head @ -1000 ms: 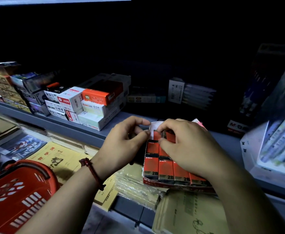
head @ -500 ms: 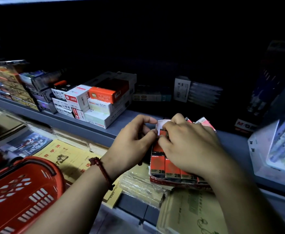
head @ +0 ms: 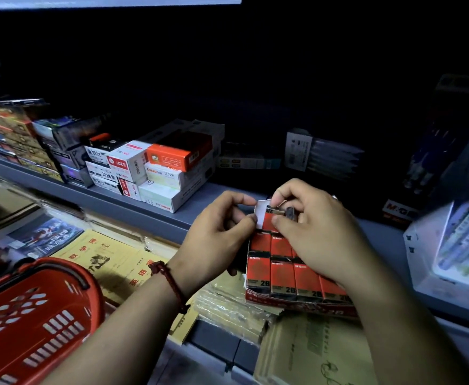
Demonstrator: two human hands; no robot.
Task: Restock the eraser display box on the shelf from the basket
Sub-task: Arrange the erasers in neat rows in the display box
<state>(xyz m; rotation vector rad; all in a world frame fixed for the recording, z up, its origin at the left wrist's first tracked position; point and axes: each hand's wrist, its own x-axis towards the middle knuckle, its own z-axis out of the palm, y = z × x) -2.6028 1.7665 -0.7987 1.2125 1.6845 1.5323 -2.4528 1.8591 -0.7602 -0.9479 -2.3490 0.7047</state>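
Apparently, eraser [head: 281, 211] in right hand [head: 321, 234], above display box [head: 294, 304].

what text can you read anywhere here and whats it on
"2B": front of the erasers in the display box
"M&G": dark box at far right
"deli": orange box
"0.5": white box under it
"S207", upside down: white and red box
Yellow notebook covers: characters too blurred to read; the other boxes' print too.
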